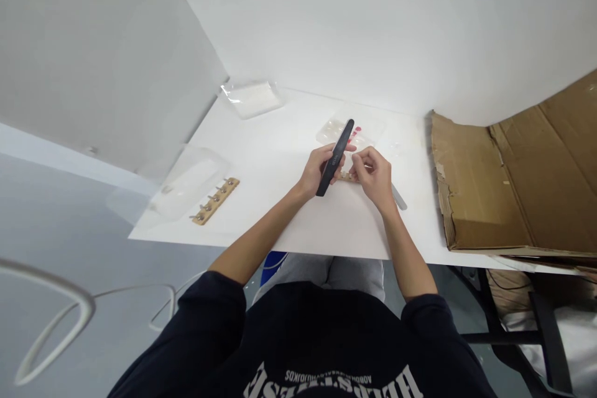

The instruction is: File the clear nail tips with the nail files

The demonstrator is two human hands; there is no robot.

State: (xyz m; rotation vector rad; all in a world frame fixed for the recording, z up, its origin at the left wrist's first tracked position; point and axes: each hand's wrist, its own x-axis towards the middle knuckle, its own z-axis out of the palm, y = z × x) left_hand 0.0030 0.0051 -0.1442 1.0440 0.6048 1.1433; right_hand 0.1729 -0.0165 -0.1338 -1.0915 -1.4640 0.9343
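Along the left edge of the white tabletop (280, 130) we see a clear plastic package (186, 180), and beside it, toward the front left corner, a tan wooden strip with metal pegs (215, 201); a clear bag with white contents (252, 99) lies by the back left corner. Over the middle, nearer the front edge, our left hand (319, 168) grips a long black bar with pale lettering (334, 158), slanted. Beyond it lies a clear plastic tray (330, 130). Our right hand (374, 175) curls close by, fingertips near together; we cannot tell whether they pinch anything. A second tan strip (347, 178) shows between our hands, and a flat grey bar (400, 197) lies by our right wrist. We judge this to be close fingertip work, calling next for a steady left grip and careful right fingertips. A brown cardboard box (485, 186) occupies the right end.
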